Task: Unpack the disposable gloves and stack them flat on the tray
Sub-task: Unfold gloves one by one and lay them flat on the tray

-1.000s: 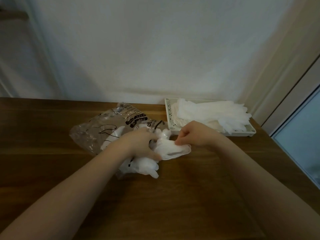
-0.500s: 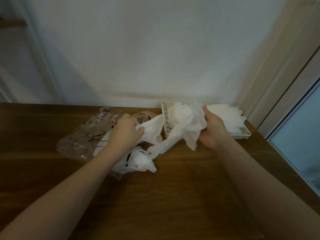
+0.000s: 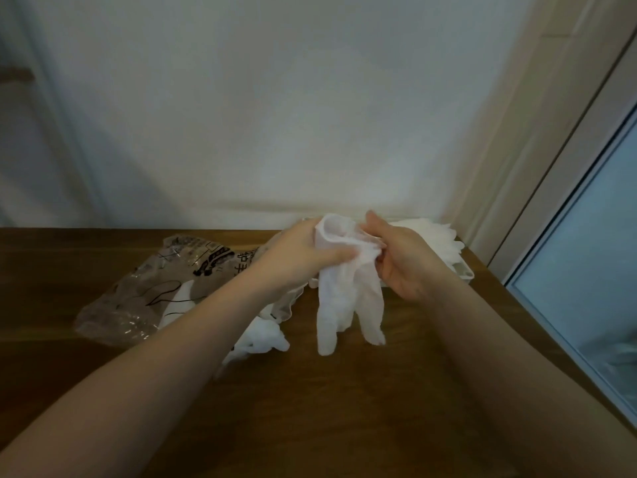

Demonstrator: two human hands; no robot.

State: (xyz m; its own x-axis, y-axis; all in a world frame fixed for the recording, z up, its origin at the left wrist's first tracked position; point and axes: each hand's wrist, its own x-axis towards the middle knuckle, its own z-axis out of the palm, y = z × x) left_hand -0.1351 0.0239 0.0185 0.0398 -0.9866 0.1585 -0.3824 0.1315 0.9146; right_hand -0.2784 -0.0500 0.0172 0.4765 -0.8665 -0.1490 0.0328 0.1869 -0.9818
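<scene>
A person's two bare hands hold up a thin, translucent white disposable glove (image 3: pixel 348 298) above a dark brown wooden table (image 3: pixel 344 408). The left hand (image 3: pixel 303 257) grips the glove's cuff from the left, its thumb pressed across the crumpled top edge, while the right hand (image 3: pixel 403 260) pinches the same bunched cuff from the right with its fingers curled in. The glove hangs down between the two hands, fingers pointing toward the tabletop, its lower tips near the wood; whether they touch it cannot be told.

Behind the right hand, against the pale wall (image 3: pixel 275 115), sits a white rectangular plastic tray (image 3: pixel 463 272), mostly hidden, with a stack of white disposable gloves (image 3: pixel 434 236) lying in it, their fingertips fanning out past the hand toward the right.

To the left, under the left forearm, a crumpled clear plastic package printed with black characters (image 3: pixel 179 270) lies on the table. At its open end, just below the left wrist, a loose bunch of white gloves (image 3: pixel 265 339) spills onto the wood.

A white-framed glass door (image 3: pixel 586 270) runs along the table's right edge.
</scene>
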